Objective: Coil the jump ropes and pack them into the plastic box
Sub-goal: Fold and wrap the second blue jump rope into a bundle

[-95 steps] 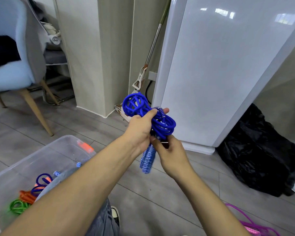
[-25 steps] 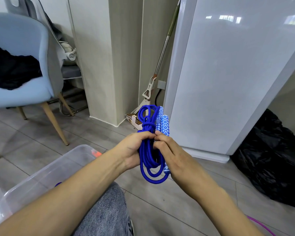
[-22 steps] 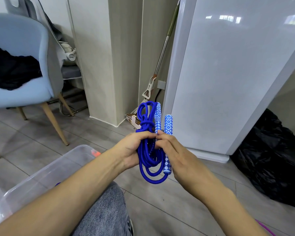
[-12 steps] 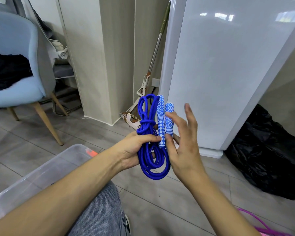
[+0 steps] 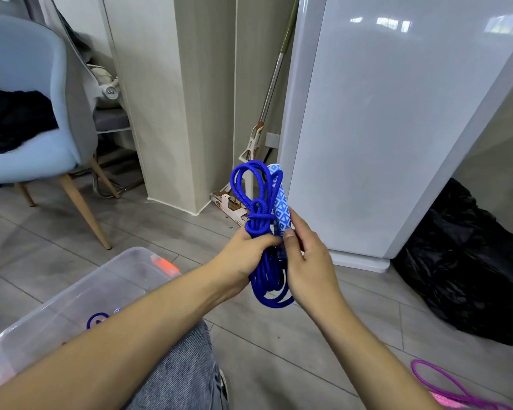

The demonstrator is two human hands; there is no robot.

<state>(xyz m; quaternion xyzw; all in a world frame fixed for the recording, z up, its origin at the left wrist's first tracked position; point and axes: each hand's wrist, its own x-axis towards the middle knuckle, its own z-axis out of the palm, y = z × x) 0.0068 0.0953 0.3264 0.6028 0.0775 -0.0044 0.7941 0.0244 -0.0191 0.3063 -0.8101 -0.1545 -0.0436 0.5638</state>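
Note:
A coiled blue jump rope (image 5: pixel 259 208) with blue-and-white patterned handles (image 5: pixel 280 208) stands upright in front of me, its loops knotted near the top. My left hand (image 5: pixel 243 261) grips the coil at its middle. My right hand (image 5: pixel 308 261) pinches the handles from the right with thumb and fingers. The clear plastic box (image 5: pixel 71 303) with an orange latch lies on the floor at lower left; another blue rope (image 5: pixel 97 319) shows inside it. A pink jump rope (image 5: pixel 444 386) lies on the floor at lower right.
A light blue chair (image 5: pixel 27 113) with dark clothing stands at left. A mop (image 5: pixel 267 99) leans by the pillar beside a white appliance (image 5: pixel 382 128). A black bag (image 5: pixel 468 261) sits at right. My jeans-covered knee (image 5: pixel 181 371) is at bottom centre.
My right hand, which had its fingers spread open half a second ago, has closed on the handles. The coil stays upright in my left hand.

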